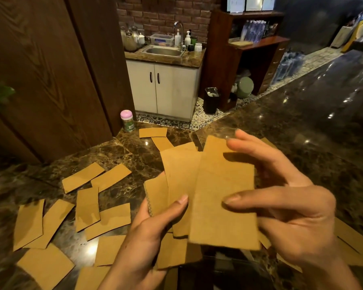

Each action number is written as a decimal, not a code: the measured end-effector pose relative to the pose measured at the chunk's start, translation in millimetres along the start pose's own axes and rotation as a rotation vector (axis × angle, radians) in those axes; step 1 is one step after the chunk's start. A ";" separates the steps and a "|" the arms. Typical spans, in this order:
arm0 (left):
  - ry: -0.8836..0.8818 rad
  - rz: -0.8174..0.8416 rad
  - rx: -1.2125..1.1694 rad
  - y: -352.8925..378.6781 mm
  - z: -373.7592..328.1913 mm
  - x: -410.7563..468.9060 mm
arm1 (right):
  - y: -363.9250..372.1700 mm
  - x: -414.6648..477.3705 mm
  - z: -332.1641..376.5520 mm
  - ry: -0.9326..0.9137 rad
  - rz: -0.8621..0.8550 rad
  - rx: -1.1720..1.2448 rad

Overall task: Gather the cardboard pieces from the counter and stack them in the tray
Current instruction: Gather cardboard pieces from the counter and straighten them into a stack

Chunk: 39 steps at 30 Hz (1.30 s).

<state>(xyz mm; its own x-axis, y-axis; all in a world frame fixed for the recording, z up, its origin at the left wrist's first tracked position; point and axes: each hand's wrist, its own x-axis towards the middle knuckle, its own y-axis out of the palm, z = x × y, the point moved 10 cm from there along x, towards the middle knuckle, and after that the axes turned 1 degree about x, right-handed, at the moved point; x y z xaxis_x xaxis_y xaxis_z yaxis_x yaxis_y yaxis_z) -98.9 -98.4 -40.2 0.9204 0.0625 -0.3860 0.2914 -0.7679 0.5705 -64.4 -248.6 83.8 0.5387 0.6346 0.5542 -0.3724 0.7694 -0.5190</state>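
A fanned bunch of brown cardboard pieces [218,191] hangs above the dark marble counter [134,162]. My left hand [155,225] grips its lower left corner, thumb on top. My right hand [285,206] pinches the front piece from the right, thumb on its face and fingers curled over its top edge. Several loose cardboard pieces [88,208] lie scattered on the counter to the left, with a few more at the back [153,132] and under my right wrist [352,245]. A dark tray-like shape [224,271] shows below the bunch, mostly hidden.
A small jar with a pink lid [127,120] stands at the counter's far edge beside a wooden panel [50,80]. Beyond the counter are a sink cabinet [164,80], a black bin [211,99] and shelves. The counter stretches away to the right.
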 end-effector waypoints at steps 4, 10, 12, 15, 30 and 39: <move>-0.008 0.009 -0.026 6.1 0.8 -2.6 | 11.7 9.1 -31.2 0.123 -0.054 -0.006; 0.017 0.022 0.018 9.4 -2.4 -5.6 | 10.7 -2.0 -21.0 0.166 -0.099 -0.271; 0.034 0.030 0.075 8.4 -4.9 -6.3 | 6.3 3.1 -28.5 0.273 -0.094 -0.320; 0.069 0.058 0.151 12.1 -10.3 -7.0 | 1.7 8.6 -39.6 0.442 -0.029 -0.334; 0.201 -0.080 -0.020 5.5 -24.2 -9.0 | -28.8 -10.6 -41.7 0.559 -0.549 0.036; 0.236 -0.129 0.012 -4.7 -25.2 -5.0 | 27.6 -6.7 -54.9 0.659 0.327 -0.300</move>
<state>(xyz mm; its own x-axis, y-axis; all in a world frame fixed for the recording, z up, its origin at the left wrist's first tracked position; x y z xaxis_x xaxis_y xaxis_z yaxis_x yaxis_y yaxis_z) -98.3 -79.1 -22.7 0.9117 0.3056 -0.2747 0.4081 -0.7514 0.5185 -36.8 -235.6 30.1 0.8083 0.5790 -0.1073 -0.4202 0.4396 -0.7938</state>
